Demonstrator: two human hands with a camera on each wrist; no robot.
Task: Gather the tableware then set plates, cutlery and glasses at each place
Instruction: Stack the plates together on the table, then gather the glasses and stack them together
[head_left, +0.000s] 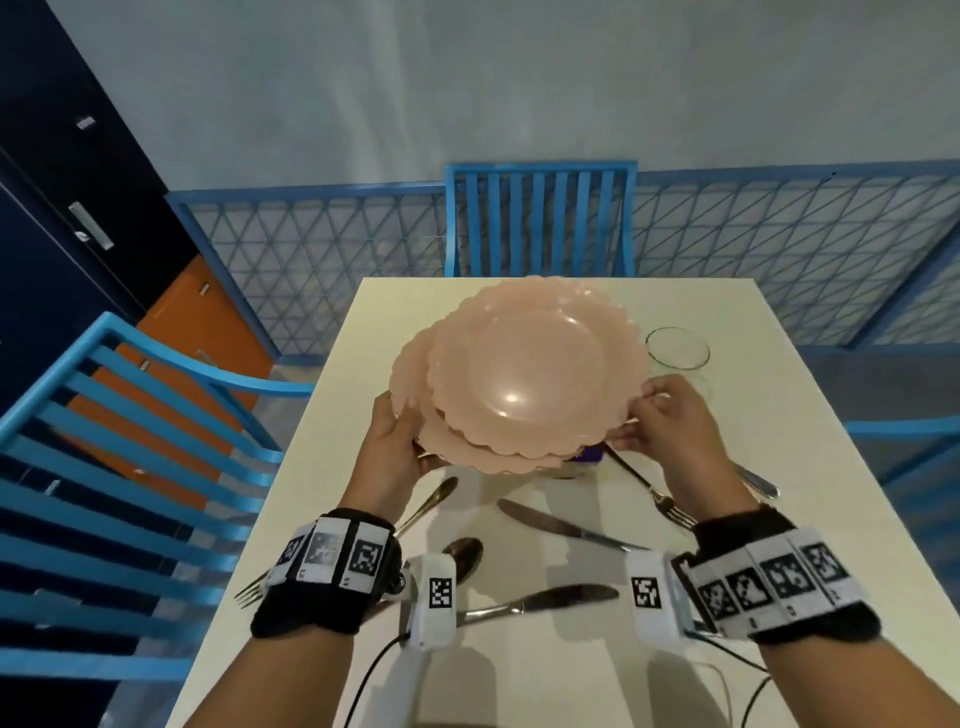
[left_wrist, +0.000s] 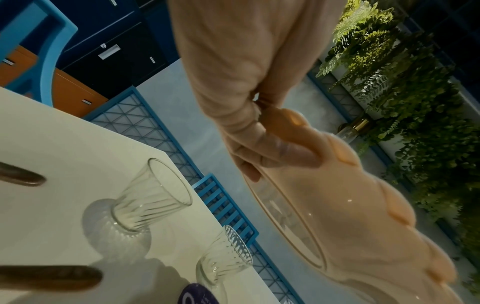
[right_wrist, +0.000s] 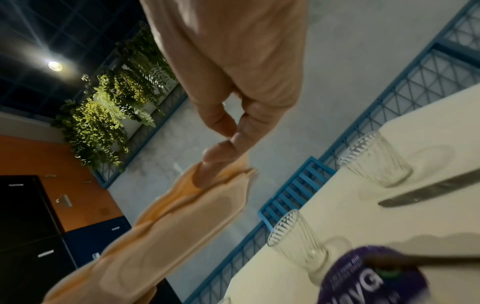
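Note:
A stack of pink scalloped plates (head_left: 535, 364) hangs tilted above the cream table (head_left: 779, 395). My left hand (head_left: 410, 431) grips the stack's left rim, thumb on top and fingers beneath; the left wrist view shows this left hand (left_wrist: 259, 148) curled round the plate edge (left_wrist: 350, 226). My right hand (head_left: 636, 421) pinches the right rim, and the right wrist view shows its fingertips (right_wrist: 221, 156) on the plates (right_wrist: 168, 226). Knives (head_left: 561, 525), forks (head_left: 649, 488) and spoons (head_left: 462, 556) lie loose on the table below. A clear glass (head_left: 677, 348) stands to the right of the plates.
Two ribbed glasses (left_wrist: 153, 195) (left_wrist: 223, 261) stand near the table's far edge. A purple-lidded object (head_left: 587, 454) sits under the stack. Blue slatted chairs stand at the far end (head_left: 540, 218), left (head_left: 130, 441) and right (head_left: 909, 441). Cables trail from the wrist cameras.

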